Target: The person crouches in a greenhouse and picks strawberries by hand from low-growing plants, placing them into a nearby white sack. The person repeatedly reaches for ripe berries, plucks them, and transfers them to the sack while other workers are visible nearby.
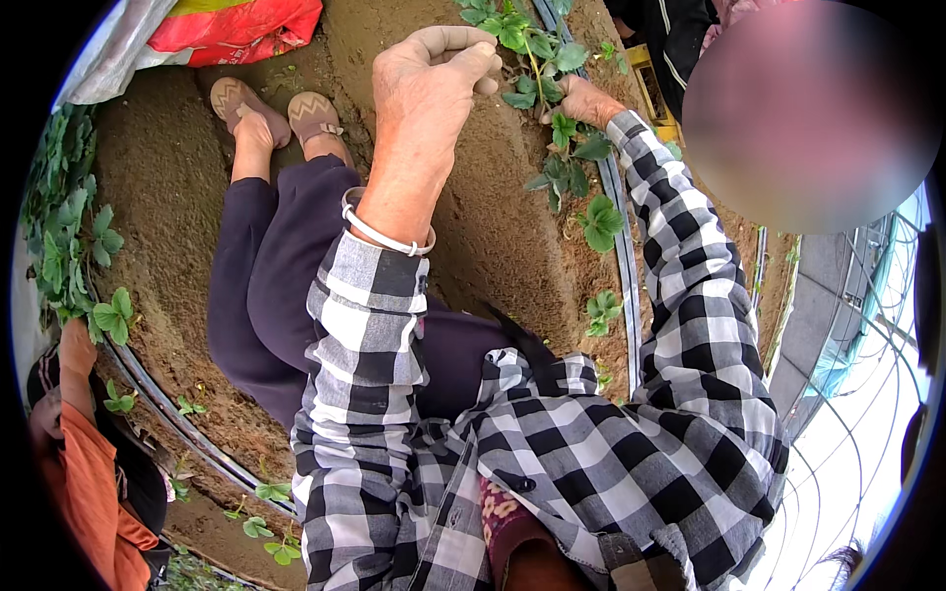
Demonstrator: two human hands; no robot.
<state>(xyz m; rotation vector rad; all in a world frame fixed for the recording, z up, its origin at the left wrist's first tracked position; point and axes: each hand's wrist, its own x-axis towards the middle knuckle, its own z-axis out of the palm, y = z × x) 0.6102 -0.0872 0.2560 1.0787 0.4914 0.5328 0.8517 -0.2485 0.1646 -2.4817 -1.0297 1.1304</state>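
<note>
My left hand [436, 81], with a white bracelet at the wrist, is raised over the soil bed, its fingers curled in against the thumb; nothing shows between them. At the upper right, my right hand [585, 102] is at the lower end of a strawberry plant [533, 63] with a yellowish stem and green leaves. Its fingertips close around the stem's base, partly hidden by leaves. Just below this hand lie more strawberry leaves [565, 173], beside a dark drip-irrigation tube [613, 185]. Smaller strawberry plants [600, 223] stand along the same tube.
Brown soil ridges [502, 221] run under my legs. A red and white plastic sack [236, 29] lies at the upper left. Dense plants [63, 236] line the left edge, near a person in orange [96, 487]. Another person in dark trousers [672, 52] is by a yellow crate [650, 89].
</note>
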